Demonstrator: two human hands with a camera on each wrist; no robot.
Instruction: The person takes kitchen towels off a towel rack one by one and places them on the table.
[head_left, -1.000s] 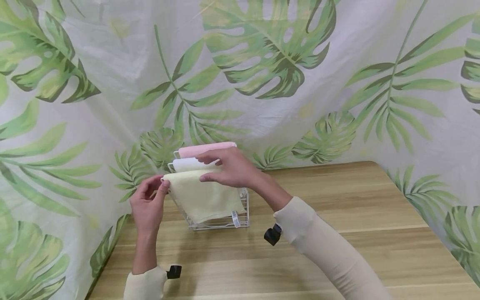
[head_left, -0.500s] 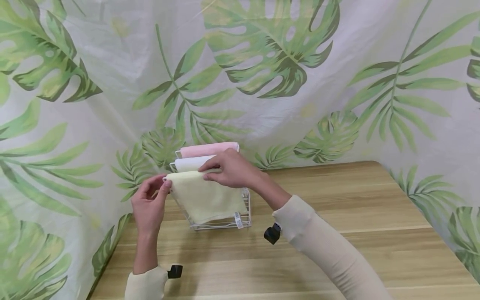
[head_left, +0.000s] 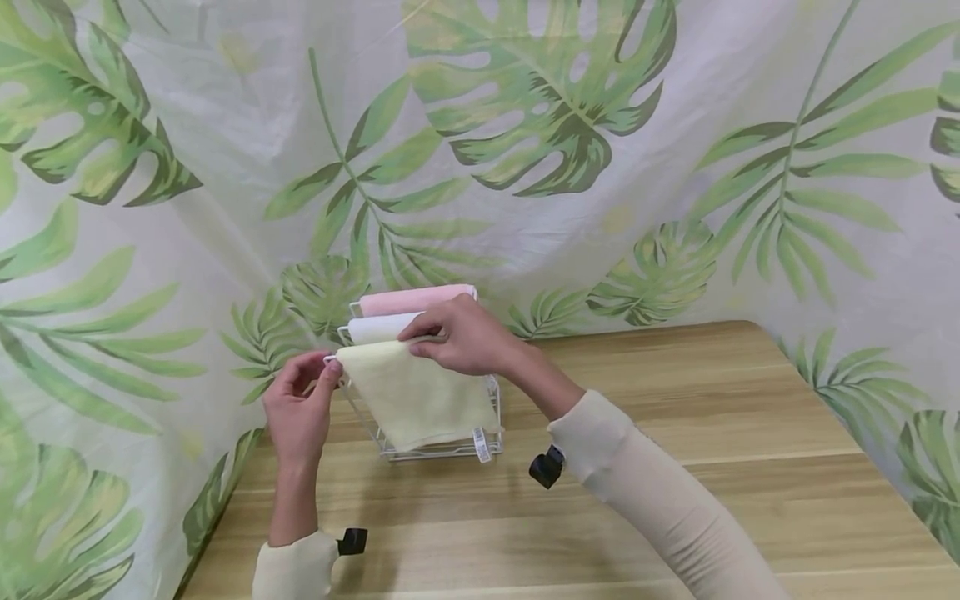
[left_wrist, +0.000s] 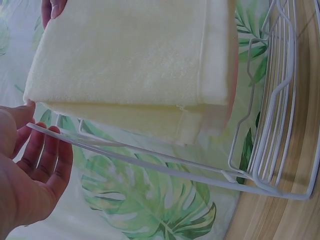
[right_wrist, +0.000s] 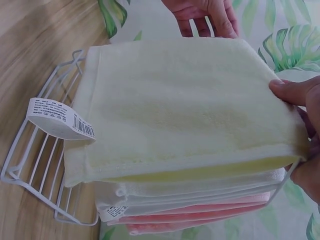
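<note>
A pale yellow towel [head_left: 420,392] hangs folded over the front bar of a white wire rack [left_wrist: 280,100]. My right hand [head_left: 468,337] pinches the towel's top edge, thumb in front and fingers behind, as the right wrist view shows. At the bar's left end, my left hand [head_left: 300,408] holds the rack's wire between thumb and fingers, its thumb beside the towel's top corner. A white printed label [right_wrist: 60,120] sticks out from the towel's lower edge. Behind hang a white towel [head_left: 382,327] and a pink towel [head_left: 416,299] on their own bars.
The rack stands on a wood-grain table [head_left: 675,433], near its back left. A leaf-patterned cloth [head_left: 525,233] hangs close behind the rack and along the left side. A small black camera [head_left: 546,468] sits at the right cuff, another black camera [head_left: 352,542] at the left.
My right hand has come down onto the yellow towel's top edge and pinched it. The towel has slid slightly right, baring a bit of the bar's left end. My left hand stays at that end.
</note>
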